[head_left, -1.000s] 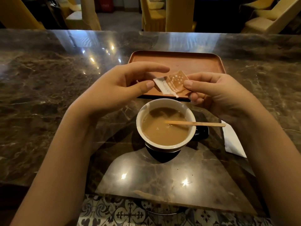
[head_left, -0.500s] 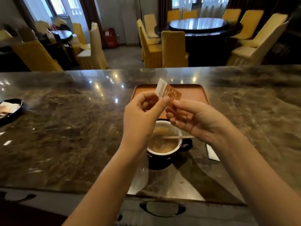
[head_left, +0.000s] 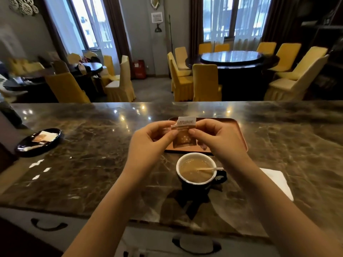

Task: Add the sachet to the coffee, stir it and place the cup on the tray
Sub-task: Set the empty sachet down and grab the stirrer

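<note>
A small brown and white sachet is held upright between both hands, above the counter and behind the cup. My left hand pinches its left edge near a small tear at the top corner; my right hand pinches its right edge. Below them stands a dark cup with a white inside, filled with milky coffee. A wooden stirrer lies across its rim, one end in the coffee. The brown rectangular tray lies just behind the cup, partly hidden by my hands.
A white napkin lies right of the cup. At the left, a black dish holds more sachets. The marble counter ends at a far edge, with yellow chairs and tables beyond. Drawer handles show below the near edge.
The sachet has turned from tilted to upright, facing me, with both hands now pinching its two sides. The view has lifted, showing more of the room.
</note>
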